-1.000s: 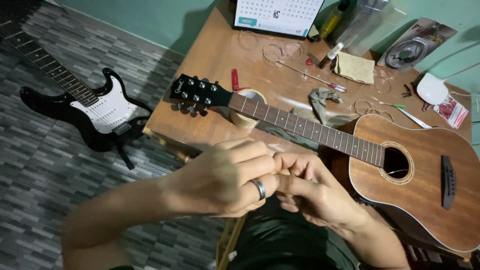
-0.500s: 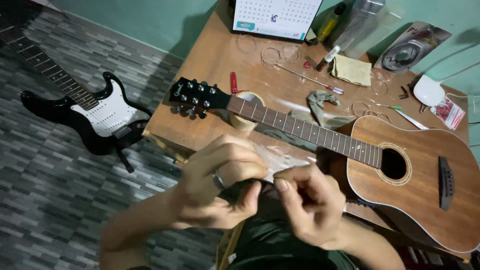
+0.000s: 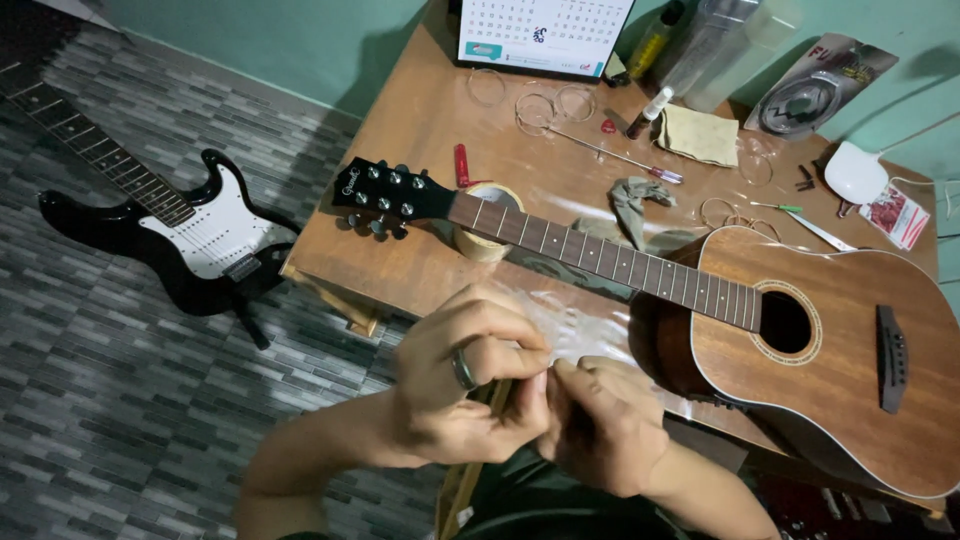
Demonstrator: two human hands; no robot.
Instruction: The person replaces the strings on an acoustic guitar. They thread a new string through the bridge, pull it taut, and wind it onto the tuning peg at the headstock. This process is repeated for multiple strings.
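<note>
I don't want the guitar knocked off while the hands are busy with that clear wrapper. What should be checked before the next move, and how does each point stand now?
1. Acoustic guitar lies flat on the wooden table: ok.
2. Its neck rests on the tape roll: ok.
3. Both hands have hold of the clear plastic wrapper: left hand and right hand pinch it together: ok.
4. What the wrapper holds: cannot tell.
5. Table around the guitar free of loose bits: not ok; screwdriver, grey rag and coiled strings lie there.
6. Electric guitar on the floor, away from the hands: ok.
</note>
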